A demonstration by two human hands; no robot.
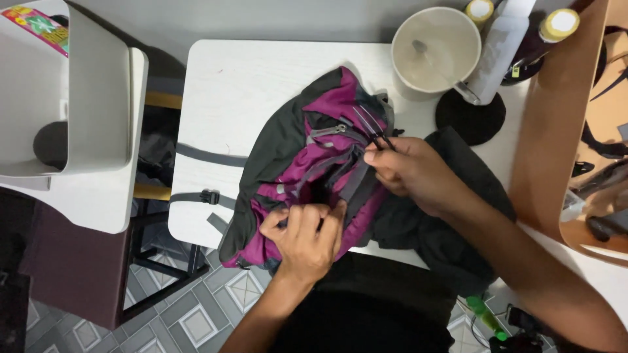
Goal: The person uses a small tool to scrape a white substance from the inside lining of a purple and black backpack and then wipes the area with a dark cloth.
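A magenta-and-grey backpack [314, 163] lies on the white table [229, 85] before me, its grey buckled straps [206, 196] hanging over the edge. My right hand [412, 173] pinches its black zipper pull [379, 138]; my left hand [304, 238] grips the fabric tightly. A cream bowl [437, 49] stands beyond.

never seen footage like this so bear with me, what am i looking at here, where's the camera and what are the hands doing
There is one picture, taken by a camera worn on a person's head, looking down at their own two bare hands. On a white table lies a purple and grey backpack. The left hand grips the bag's near edge. The right hand pinches a thin black zipper pull cord between its fingers. Behind the bag stand a cream bowl with a spoon in it and some bottles. A white chair sits to the left.
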